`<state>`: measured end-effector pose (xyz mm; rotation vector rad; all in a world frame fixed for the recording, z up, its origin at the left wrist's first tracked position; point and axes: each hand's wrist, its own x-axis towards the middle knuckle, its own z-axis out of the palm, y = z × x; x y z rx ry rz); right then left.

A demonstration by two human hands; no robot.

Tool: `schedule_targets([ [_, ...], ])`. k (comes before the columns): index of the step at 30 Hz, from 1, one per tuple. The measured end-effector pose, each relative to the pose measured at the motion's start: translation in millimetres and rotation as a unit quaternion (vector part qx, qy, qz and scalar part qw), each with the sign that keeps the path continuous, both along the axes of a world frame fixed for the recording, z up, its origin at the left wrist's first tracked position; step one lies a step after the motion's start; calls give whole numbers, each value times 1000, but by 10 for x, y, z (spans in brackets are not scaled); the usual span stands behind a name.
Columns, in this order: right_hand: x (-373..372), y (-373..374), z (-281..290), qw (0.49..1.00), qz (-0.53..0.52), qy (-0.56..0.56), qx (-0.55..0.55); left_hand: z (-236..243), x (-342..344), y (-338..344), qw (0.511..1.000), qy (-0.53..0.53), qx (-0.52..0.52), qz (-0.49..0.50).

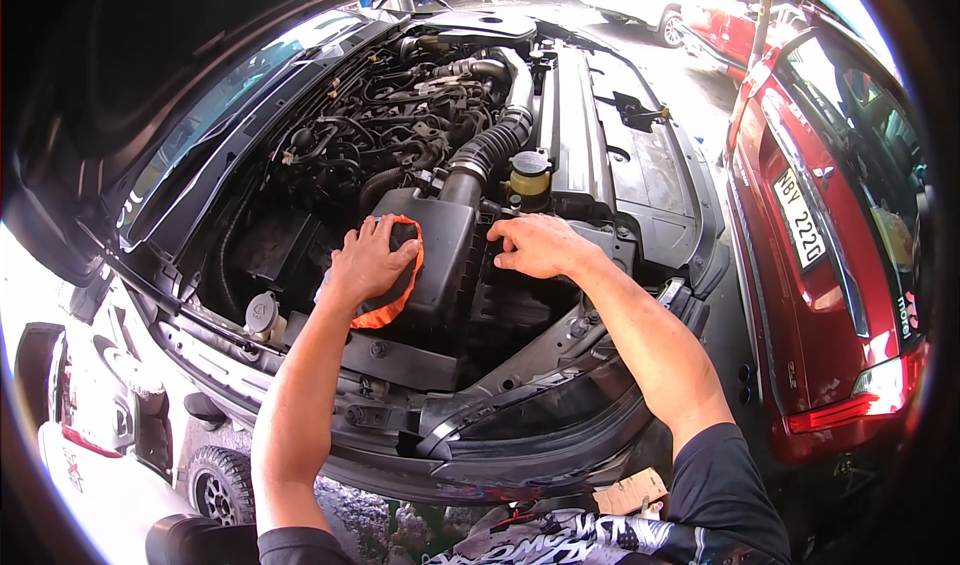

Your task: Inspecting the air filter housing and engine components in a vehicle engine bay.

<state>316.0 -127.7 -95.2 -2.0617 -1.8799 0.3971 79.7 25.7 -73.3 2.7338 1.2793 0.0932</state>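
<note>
My left hand (368,263) lies over a dark cloth with an orange edge (385,314), pressing it onto the black air filter box (440,255). Its fingers are slightly bent on the cloth. Close to the box's right side is my right hand (540,247), thumb and index finger apart and a little curled. Nothing shows between them; the other fingers are partly hidden. A ribbed intake hose (492,145) runs from the box toward the back of the engine (400,115). A reservoir with a yellowish body (530,177) stands just beyond my right hand.
The raised hood (110,95) hangs over the left side. A pale-capped filler neck (262,313) stands near the left fender. Below the front edge are a headlight (540,410) and a loose tyre (220,487). A red car (815,305) is parked close on the right.
</note>
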Motion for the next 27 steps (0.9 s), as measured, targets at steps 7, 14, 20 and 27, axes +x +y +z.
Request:
schedule_targets([
  [7,39,-23,-9,1000,-5,-4,-9,-41,47,6,1000,-12,11,-12],
  [14,-79,39,-3,1000,19,-7,-3,-107,-114,34,999,-21,28,9],
  [20,19,-121,36,999,-36,5,-1,-23,121,-59,1000,-23,10,-19],
  [27,-24,215,-167,998,44,-41,33,-107,-118,225,988,-111,7,-112],
])
